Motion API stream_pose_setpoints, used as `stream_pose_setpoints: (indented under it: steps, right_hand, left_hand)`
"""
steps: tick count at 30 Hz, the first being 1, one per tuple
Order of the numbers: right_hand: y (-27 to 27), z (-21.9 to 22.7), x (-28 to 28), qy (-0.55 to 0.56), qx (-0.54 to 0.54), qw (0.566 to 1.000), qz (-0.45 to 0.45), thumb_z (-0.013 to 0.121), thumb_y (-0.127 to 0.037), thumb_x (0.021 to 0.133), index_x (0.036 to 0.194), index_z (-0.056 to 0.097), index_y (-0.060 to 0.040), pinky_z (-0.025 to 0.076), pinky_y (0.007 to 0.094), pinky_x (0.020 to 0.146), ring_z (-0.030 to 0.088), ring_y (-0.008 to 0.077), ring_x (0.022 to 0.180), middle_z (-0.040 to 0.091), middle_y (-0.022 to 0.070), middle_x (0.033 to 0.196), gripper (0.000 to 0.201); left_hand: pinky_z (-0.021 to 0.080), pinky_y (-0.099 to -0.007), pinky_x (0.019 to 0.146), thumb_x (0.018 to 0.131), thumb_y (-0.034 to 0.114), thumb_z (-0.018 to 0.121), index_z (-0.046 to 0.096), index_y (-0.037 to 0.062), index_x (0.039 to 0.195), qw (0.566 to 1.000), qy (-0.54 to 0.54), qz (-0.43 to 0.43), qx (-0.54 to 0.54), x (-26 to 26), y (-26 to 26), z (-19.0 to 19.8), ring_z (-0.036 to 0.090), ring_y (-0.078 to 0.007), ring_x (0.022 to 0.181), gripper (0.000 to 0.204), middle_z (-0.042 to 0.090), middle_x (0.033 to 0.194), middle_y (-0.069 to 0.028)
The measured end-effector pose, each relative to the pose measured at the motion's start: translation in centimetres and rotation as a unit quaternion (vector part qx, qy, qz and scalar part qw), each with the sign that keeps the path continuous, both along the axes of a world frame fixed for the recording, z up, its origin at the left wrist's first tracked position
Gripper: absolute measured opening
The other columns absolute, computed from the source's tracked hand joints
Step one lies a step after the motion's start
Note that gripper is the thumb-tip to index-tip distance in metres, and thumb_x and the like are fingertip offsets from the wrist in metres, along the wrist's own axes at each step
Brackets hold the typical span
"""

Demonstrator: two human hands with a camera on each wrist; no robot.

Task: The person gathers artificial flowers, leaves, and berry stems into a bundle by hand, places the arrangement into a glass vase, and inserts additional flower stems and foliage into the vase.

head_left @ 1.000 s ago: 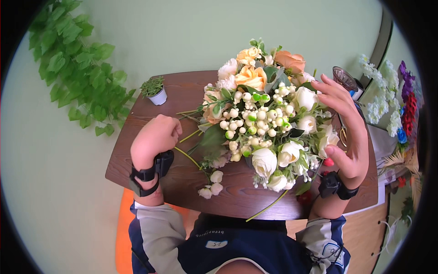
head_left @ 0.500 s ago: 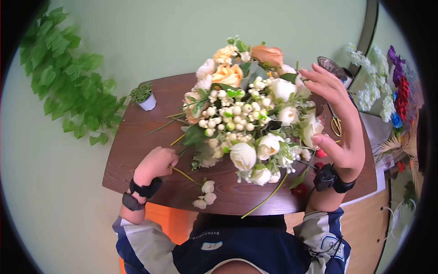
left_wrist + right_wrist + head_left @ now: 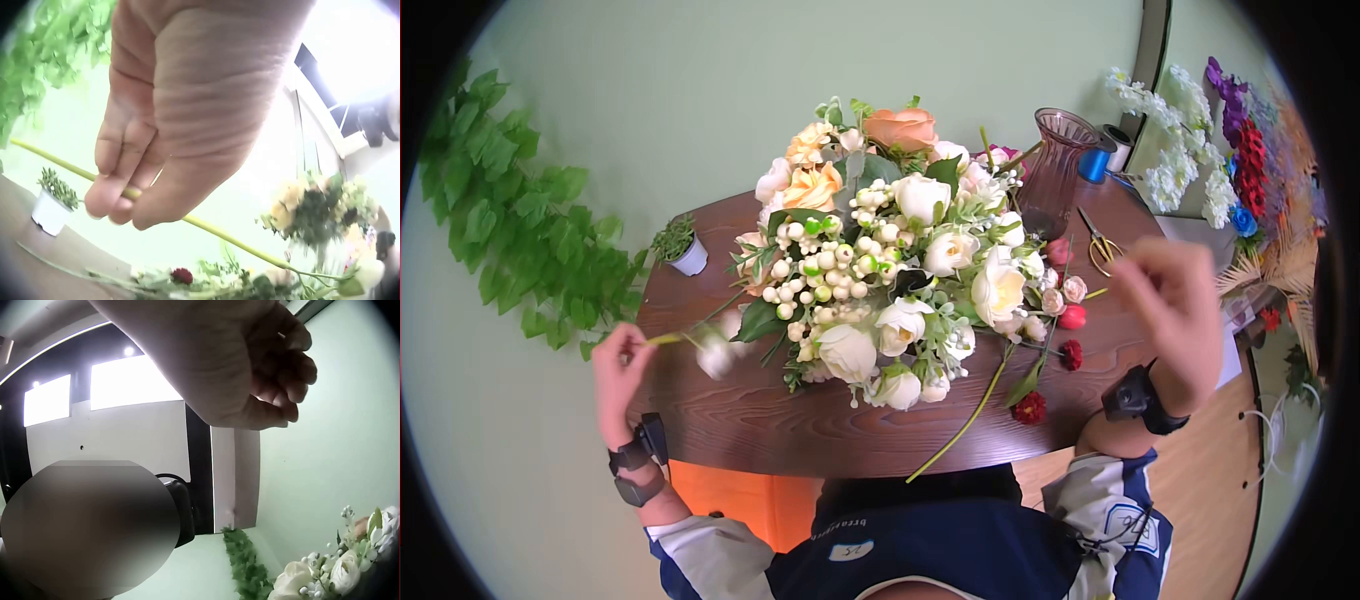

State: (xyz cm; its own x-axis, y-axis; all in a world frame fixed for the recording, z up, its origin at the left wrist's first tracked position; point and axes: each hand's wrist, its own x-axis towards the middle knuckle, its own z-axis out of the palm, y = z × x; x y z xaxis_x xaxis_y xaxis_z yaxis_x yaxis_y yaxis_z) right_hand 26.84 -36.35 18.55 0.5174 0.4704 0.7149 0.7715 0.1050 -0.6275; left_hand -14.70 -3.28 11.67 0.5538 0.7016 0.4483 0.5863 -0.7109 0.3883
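The left hand [image 3: 618, 378] is pinching a sprig's green stem [image 3: 665, 339], its blurring white blooms [image 3: 716, 358] hanging beside the bouquet [image 3: 847, 353]; an inward swing risks leaves catching them. The right hand [image 3: 1175, 310] is curling loosely, seemingly empty (blur is smearing its fingers), while blossoms are hiding the bouquet's base.

Pale green wall [image 3: 750, 90], wooden floor [image 3: 1190, 510].

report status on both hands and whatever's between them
Left hand pinches stem of white flower. Right hand curled, nothing visible in it. Large bouquet between them.
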Motion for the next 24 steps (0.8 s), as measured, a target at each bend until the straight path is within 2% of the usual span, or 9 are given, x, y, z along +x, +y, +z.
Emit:
stream_pose_setpoints:
  steps: [1,2,3,6,8,14,16,18,24]
  right_hand:
    - [-0.4,-0.1,0.0,-0.104,-0.189,0.976,0.019,0.065,-0.007,0.077,0.067,0.059,-0.0009,0.04,0.0336,0.054,0.052,0.0186,0.055,0.057,0.0057,0.061,0.013]
    - [-0.7,-0.2,-0.1,-0.202,-0.371,0.906,0.039,0.067,-0.009,0.074,0.067,0.059,-0.0042,0.043,0.0341,0.058,0.054,0.0233,0.058,0.059,0.0092,0.065,0.012]
    - [-0.4,-1.0,-0.2,-0.225,-0.455,0.857,0.086,0.068,-0.014,0.073,0.069,0.062,-0.0044,0.045,0.0361,0.06,0.056,0.0276,0.061,0.06,0.0121,0.068,0.012]
    - [1.3,-6.2,-1.0,-0.234,-0.625,0.717,0.199,0.069,-0.028,0.072,0.078,0.068,-0.0048,0.049,0.0429,0.064,0.063,0.0342,0.071,0.063,0.016,0.071,0.024]
    - [1.3,-8.6,-1.3,-0.225,-0.657,0.668,0.266,0.068,-0.018,0.07,0.074,0.067,0.0006,0.052,0.0425,0.063,0.065,0.0363,0.071,0.064,0.0189,0.07,0.02]
    - [2.0,-13.5,-0.1,-0.19,-0.647,0.692,0.258,0.067,-0.018,0.071,0.075,0.067,0.0015,0.052,0.0444,0.063,0.065,0.0375,0.072,0.065,0.0205,0.074,0.02]
    - [3.1,-14.4,0.5,-0.178,-0.629,0.72,0.231,0.067,-0.015,0.071,0.074,0.066,0.0012,0.053,0.0442,0.063,0.064,0.0375,0.07,0.064,0.0202,0.072,0.017]
    - [4.0,-15.2,0.9,-0.181,-0.571,0.793,0.111,0.066,-0.013,0.071,0.072,0.066,0.0002,0.053,0.0437,0.062,0.064,0.0369,0.068,0.063,0.0198,0.07,0.013]
    - [4.2,-14.0,-0.7,-0.183,-0.576,0.794,0.07,0.061,-0.004,0.069,0.07,0.065,0.0007,0.053,0.043,0.06,0.065,0.035,0.068,0.064,0.0187,0.072,0.006]
  left_hand:
    - [0.042,-0.0231,0.052,0.081,-0.001,0.06,0.053,0.0019,0.079,1.0,0.002,-0.002,0.0,-1.3,1.2,-0.4,0.052,-0.0079,0.056,0.008,0.058,0.067,-0.0041]
    - [0.043,-0.0232,0.054,0.086,0.002,0.057,0.053,0.0016,0.084,0.995,-0.092,-0.001,-0.04,-2.5,2.7,-1.2,0.054,-0.0083,0.058,0.004,0.06,0.072,-0.005]
    - [0.045,-0.0232,0.055,0.092,0.005,0.053,0.053,0.0013,0.089,0.98,-0.185,0.001,-0.079,-2.6,3.1,-1.4,0.055,-0.0087,0.059,0.005,0.063,0.077,-0.0059]
    - [0.046,-0.0231,0.06,0.098,0.01,0.044,0.05,0.0005,0.098,0.958,-0.266,-0.024,-0.1,-1.8,3.1,-1.8,0.058,-0.0106,0.063,0.011,0.063,0.085,-0.0096]
    - [0.046,-0.0234,0.063,0.1,0.014,0.04,0.049,0.0007,0.1,0.952,-0.28,-0.059,-0.106,-0.6,2.9,-1.8,0.059,-0.0124,0.066,0.017,0.063,0.091,-0.0123]
    - [0.047,-0.0236,0.059,0.102,0.024,0.034,0.048,0.001,0.098,0.897,-0.396,-0.172,-0.094,6.1,-2.1,1.1,0.059,-0.0166,0.064,0.027,0.061,0.087,-0.0177]
    - [0.046,-0.0236,0.05,0.103,0.028,0.03,0.045,0.0016,0.093,0.843,-0.434,-0.295,-0.116,7.1,-2.9,2.0,0.056,-0.0172,0.057,0.032,0.059,0.078,-0.0178]
    - [0.044,-0.0229,0.046,0.103,0.029,0.029,0.043,0.0031,0.09,0.831,-0.437,-0.331,-0.099,8.4,-4.1,3.3,0.053,-0.0164,0.051,0.032,0.057,0.074,-0.0162]
    - [0.033,-0.0194,0.037,0.103,0.03,0.024,0.037,0.0088,0.083,0.759,-0.448,-0.471,-0.044,10.3,-6.1,7.2,0.042,-0.0132,0.033,0.032,0.052,0.06,-0.0084]
